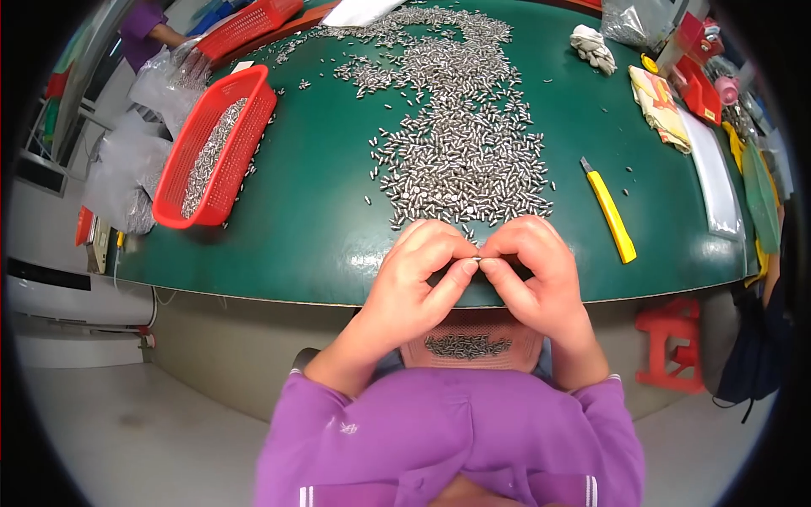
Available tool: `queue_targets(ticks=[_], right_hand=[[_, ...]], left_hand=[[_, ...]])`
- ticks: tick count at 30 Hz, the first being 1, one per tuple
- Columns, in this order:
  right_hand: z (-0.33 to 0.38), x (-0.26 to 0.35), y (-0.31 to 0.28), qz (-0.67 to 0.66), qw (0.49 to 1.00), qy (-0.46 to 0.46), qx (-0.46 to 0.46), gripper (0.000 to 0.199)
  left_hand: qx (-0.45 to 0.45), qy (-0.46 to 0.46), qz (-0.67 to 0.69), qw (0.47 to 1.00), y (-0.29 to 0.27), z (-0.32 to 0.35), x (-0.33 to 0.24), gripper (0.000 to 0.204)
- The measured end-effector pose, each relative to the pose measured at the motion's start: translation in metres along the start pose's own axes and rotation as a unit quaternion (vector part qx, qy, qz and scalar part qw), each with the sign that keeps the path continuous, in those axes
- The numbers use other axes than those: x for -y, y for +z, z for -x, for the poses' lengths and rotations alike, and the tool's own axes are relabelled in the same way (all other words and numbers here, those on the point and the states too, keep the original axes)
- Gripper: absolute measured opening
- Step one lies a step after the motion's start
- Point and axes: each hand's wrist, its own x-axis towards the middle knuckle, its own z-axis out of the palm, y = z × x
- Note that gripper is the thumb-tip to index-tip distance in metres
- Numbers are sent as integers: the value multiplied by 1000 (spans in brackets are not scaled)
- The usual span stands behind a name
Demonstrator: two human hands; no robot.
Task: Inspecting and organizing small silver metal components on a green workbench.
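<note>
Near the front edge of the green table, my left hand [422, 275] and my right hand [536, 275] meet at the fingertips. Both pinch one small silver metal part [477, 258] between thumb and forefinger, mostly covered by the fingers. Just beyond my knuckles spreads a large heap of the same small, pointed metal parts [465, 160], running back to the far side of the table. Below the table edge, a pink basket [414, 353] by my lap contains more small metal parts [467, 346].
A red perforated basket [180, 152] with metal parts stands at left, by plastic bags [127, 165]. A yellow utility knife [610, 215], blade out, lies at right. Farther off are white gloves [593, 49] and a patterned cloth [659, 108]. A red stool [672, 342] stands below. Another person's arm [165, 34] shows far left.
</note>
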Motion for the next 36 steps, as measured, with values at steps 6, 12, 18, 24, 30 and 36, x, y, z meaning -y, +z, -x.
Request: queue_targets(ticks=[6,12,18,24,30,36], right_hand=[[0,6,-6,-115,990,81,14,10],[2,7,-5,-131,984,119,27,9],[6,9,-7,-144,980,133,-20,10],[23,-1,-15,-161,975,82,-132,9],[69,17,-95,104,957,131,-236,18],[115,41,-158,402,853,332,-3,11]], left_hand=[[0,-43,115,992,5,2,-1,4],[-63,-54,100,991,12,4,7,6],[-60,-59,65,994,14,4,4,5],[-66,-89,63,992,14,3,-4,7],[-129,-3,-229,965,-10,7,4,14],[-76,-14,-255,964,-9,10,5,13]])
